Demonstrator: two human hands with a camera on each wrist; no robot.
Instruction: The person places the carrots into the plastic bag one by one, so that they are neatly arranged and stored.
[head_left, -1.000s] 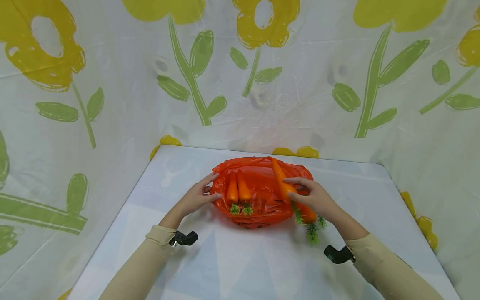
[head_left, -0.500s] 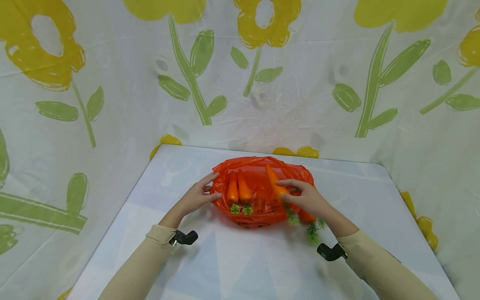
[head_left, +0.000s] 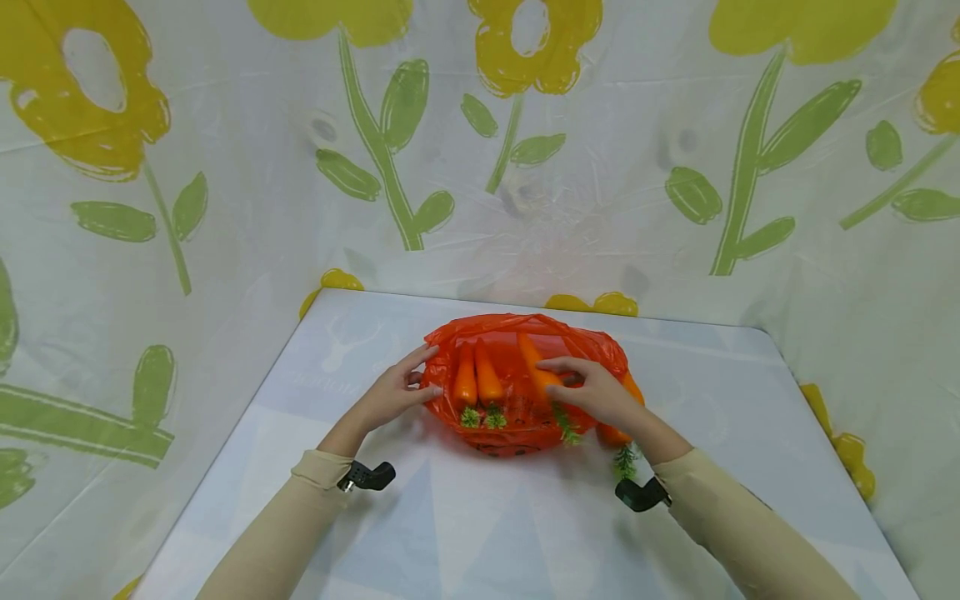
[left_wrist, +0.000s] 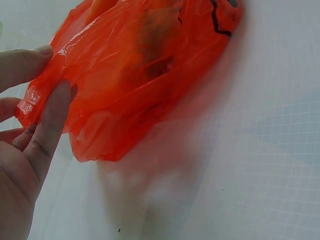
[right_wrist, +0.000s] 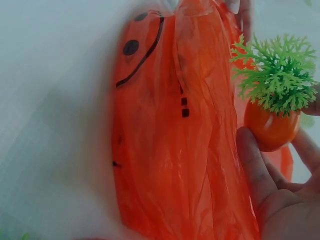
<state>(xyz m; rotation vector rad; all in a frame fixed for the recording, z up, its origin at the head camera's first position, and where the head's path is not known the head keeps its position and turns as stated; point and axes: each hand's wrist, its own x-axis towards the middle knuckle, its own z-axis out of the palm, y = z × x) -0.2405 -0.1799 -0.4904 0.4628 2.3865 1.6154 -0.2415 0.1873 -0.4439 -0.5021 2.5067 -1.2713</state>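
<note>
A red plastic bag [head_left: 517,437] lies on the table with its mouth spread wide. At its left rim my left hand [head_left: 393,392] holds the plastic between thumb and fingers; the left wrist view shows the bag's edge [left_wrist: 37,97] between them. My right hand [head_left: 600,392] grips an orange carrot [head_left: 534,367] with a leafy green top [right_wrist: 280,72], its tip pointing into the bag over the opening. Side by side in the bag's left part lie two carrots, one [head_left: 465,379] left of the other [head_left: 488,379], green tops toward me.
More carrots lie just right of the bag, one by the wrist [head_left: 632,388] and one lower [head_left: 613,435], partly hidden by the right hand. The white table [head_left: 472,533] has pale blue shapes. A flower-printed curtain [head_left: 600,217] stands behind it.
My right hand has moved left with the carrot, from the bag's right rim to over its opening. The left hand has kept its place on the bag.
</note>
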